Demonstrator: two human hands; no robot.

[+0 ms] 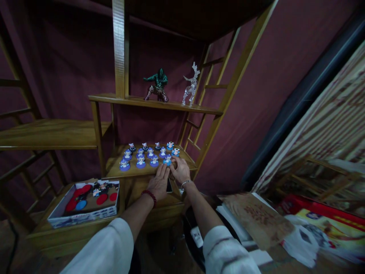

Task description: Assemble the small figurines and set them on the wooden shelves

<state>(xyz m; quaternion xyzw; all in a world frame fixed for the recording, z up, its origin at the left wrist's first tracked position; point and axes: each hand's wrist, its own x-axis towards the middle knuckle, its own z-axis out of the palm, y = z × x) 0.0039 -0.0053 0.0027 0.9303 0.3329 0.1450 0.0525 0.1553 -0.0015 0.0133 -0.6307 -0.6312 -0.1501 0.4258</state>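
Note:
Several small figurines on round purple or blue bases stand in rows on the low wooden shelf. My right hand is at the front right of the rows, fingers bent and closed around the side of a blue-based figurine. My fingers partly hide where they touch it. Just left of it, my left hand lies with fingers stretched out toward that same figurine, holding nothing. A dark flat object shows between my wrists on the wood below.
On the upper shelf stand a green crouching figure and a clear deer statuette. An open box of red and blue discs and small figures sits lower left. Cardboard and a white plastic bag lie at right.

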